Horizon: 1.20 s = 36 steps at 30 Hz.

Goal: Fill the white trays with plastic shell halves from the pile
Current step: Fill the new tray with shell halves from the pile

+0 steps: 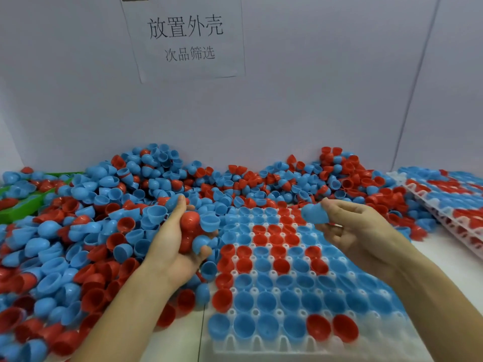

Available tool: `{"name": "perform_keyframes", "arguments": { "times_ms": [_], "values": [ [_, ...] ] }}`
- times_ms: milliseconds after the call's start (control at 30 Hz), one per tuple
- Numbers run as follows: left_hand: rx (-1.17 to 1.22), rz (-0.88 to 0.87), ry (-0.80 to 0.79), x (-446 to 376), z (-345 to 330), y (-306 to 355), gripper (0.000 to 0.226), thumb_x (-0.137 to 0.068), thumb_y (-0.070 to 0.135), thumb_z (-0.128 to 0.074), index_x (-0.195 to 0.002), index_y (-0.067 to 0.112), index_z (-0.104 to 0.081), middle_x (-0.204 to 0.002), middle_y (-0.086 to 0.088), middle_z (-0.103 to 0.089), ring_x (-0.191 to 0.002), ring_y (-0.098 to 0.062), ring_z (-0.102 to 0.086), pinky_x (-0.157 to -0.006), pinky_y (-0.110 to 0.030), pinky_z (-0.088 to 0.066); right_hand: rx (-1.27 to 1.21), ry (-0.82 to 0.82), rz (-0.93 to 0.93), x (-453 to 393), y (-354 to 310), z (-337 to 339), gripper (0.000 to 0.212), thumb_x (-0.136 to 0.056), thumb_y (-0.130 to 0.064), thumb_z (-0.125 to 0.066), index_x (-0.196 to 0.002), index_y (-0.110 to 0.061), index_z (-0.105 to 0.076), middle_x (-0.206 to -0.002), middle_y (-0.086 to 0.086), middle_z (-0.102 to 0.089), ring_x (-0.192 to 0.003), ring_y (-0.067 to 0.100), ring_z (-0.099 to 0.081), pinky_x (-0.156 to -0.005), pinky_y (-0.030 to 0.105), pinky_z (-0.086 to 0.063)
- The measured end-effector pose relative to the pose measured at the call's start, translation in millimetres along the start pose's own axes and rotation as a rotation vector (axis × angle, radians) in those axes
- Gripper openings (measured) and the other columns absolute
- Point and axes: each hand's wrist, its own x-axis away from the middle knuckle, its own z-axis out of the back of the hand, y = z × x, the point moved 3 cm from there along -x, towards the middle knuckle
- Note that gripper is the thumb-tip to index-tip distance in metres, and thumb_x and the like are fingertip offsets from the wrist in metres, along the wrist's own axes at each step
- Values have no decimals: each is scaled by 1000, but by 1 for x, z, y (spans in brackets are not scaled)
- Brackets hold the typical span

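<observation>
A big pile of red and blue plastic shell halves (86, 231) covers the left and back of the table. A white tray (261, 346) lies in front of me, its cups filled with blue and red halves. My left hand (175, 246) grips a handful of red and blue halves at the pile's edge, just left of the tray. My right hand (358, 231) hovers over the tray's right part and pinches a single blue shell half (315, 214) between thumb and fingers.
A stack of filled white trays (449, 205) leans at the far right. A green bin (15, 210) sits at the far left under the pile. A white wall with a paper sign (185, 37) stands right behind the pile.
</observation>
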Motion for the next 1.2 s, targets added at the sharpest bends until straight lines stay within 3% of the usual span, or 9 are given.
{"name": "perform_keyframes", "arguments": {
  "times_ms": [167,300,400,467,633,767,933,1100,1200],
  "values": [
    [-12,-4,-8,-1,0,-2,30,-90,54,-61,-93,24,-57,-71,-5,-68,-57,-19,-65,-28,-19,-38,-140,-10,-62,16,2,27,29,-81,-26,-67,-96,-4,-79,-112,12,-73,-92,15,-72,-70,18,-58],
    [-34,-12,-20,-1,0,-3,31,-91,55,-59,-93,24,-57,-75,-5,-68,-58,-18,-66,-29,-18,-38,-111,30,-47,29,0,42,35,-71,-5,-71,-105,-3,-73,-111,15,-73,-92,18,-74,-67,19,-58],
    [-50,-11,-26,-3,1,-4,32,-91,55,-59,-97,24,-57,-80,-5,-68,-60,-18,-66,-28,-18,-38,264,25,38,39,-12,47,26,-62,-10,-79,-87,-18,-80,-98,7,-77,-89,19,-75,-67,18,-57],
    [-50,-6,-25,-3,2,-4,33,-90,56,-59,-99,24,-57,-82,-5,-68,-59,-17,-66,-29,-18,-38,614,-3,104,45,-20,48,20,-71,-8,-80,-86,-22,-80,-94,-3,-77,-88,15,-74,-69,19,-58],
    [-58,-7,-38,-5,2,-5,33,-91,57,-58,-98,25,-56,-84,-5,-68,-62,-17,-66,-29,-17,-38,1145,-215,211,60,-31,42,38,-85,5,-69,-84,-32,-77,-96,-22,-70,-91,5,-69,-81,22,-58],
    [-65,-8,-34,-6,2,-6,32,-91,57,-58,-95,26,-58,-82,-3,-69,-63,-18,-66,-29,-17,-37,1334,-356,193,65,-26,45,49,-85,-1,-72,-73,-48,-69,-103,-28,-56,-101,-6,-56,-79,13,-53],
    [-74,-7,-20,-7,3,-6,34,-90,58,-59,-98,25,-58,-92,-4,-67,-69,-18,-65,-29,-18,-37,1496,-466,169,67,-19,57,41,-84,-18,-77,-67,-53,-66,-107,-36,-45,-102,-8,-48,-83,19,-52],
    [-74,-12,-13,-5,2,-6,32,-89,57,-60,-95,26,-59,-90,-4,-68,-66,-19,-66,-29,-18,-37,1574,-600,191,68,-9,53,17,-88,-24,-72,-89,-41,-76,-97,-43,-46,-100,-16,-44,-81,7,-43],
    [-66,-10,-21,-4,1,-7,31,-90,57,-60,-91,26,-59,-79,-3,-69,-61,-18,-67,-29,-18,-37,1654,-666,196,68,5,47,21,-91,-25,-70,-105,-39,-75,-90,-39,-41,-93,-18,-44,-78,3,-41]
  ]
}}
